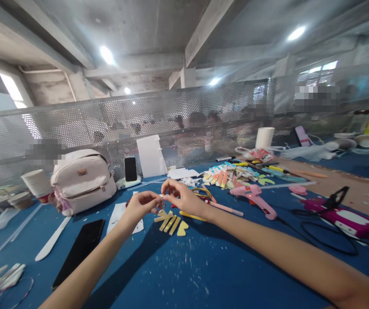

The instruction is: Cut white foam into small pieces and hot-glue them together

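Note:
Both hands meet above the blue table, fingertips almost touching. My left hand (143, 205) is closed in a pinch at a small white piece (162, 196), too small to name. The fingers of my right hand (184, 198) pinch the same piece from the other side. Just below them lies a pale yellow fishbone-shaped cutout (172, 224) with a heart-like end. A white sheet of paper (115, 218) with dark specks is partly covered by my left hand and forearm. Beside my right wrist rests a yellow stick (190, 216).
A pink glue gun (257, 201) and a magenta device (345, 218) with black cables lie to the right. Behind is a pile of coloured cutouts (232, 176). Leftward are a white backpack (83, 182), a black phone (79, 251) and paper cups (37, 183). A perforated metal screen (158, 116) stands behind.

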Available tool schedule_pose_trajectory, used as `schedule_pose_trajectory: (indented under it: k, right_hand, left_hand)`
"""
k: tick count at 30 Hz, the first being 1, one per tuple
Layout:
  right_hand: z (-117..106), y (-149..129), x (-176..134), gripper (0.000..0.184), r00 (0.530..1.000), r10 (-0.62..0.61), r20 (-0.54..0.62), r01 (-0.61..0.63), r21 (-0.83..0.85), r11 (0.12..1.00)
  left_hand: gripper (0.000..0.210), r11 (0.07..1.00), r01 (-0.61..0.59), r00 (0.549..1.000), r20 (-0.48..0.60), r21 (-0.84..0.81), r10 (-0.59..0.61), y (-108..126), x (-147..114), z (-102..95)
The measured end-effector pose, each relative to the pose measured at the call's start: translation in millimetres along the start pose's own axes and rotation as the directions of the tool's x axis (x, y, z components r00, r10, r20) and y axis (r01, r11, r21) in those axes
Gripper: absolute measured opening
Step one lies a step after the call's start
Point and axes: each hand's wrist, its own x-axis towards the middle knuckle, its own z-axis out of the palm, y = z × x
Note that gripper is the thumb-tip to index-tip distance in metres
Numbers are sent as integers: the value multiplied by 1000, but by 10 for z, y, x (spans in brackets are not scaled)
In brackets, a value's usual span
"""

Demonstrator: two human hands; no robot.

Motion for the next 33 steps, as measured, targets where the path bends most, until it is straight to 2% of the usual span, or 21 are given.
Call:
schedule_pose_trajectory:
  k: [8,16,25,28,31,33]
  right_hand:
    - [-1,12,-2,6,1000,-13,2,13,-23,1000]
    - [-17,5,3,8,1000,15,2,-15,-19,1000]
    - [-41,85,36,6,998,45,-46,-45,-3,999]
    - [-46,22,3,8,997,57,-57,-56,12,998]
    - [-101,-199,-210,8,997,83,-3,-83,8,997]
    - [-208,-382,-491,12,975,161,154,-146,-107,983]
  left_hand:
    - [38,1000,-11,1000,-1,-2,11,13,-6,16]
    - [31,981,-93,993,-52,168,103,92,11,-17]
    - [27,958,-138,988,-38,252,152,46,24,-40]
    - [27,944,-141,987,-29,298,157,32,25,-53]
    - [25,920,-147,987,-13,364,163,19,10,-52]
    - [22,894,-156,986,6,421,169,21,-12,-32]
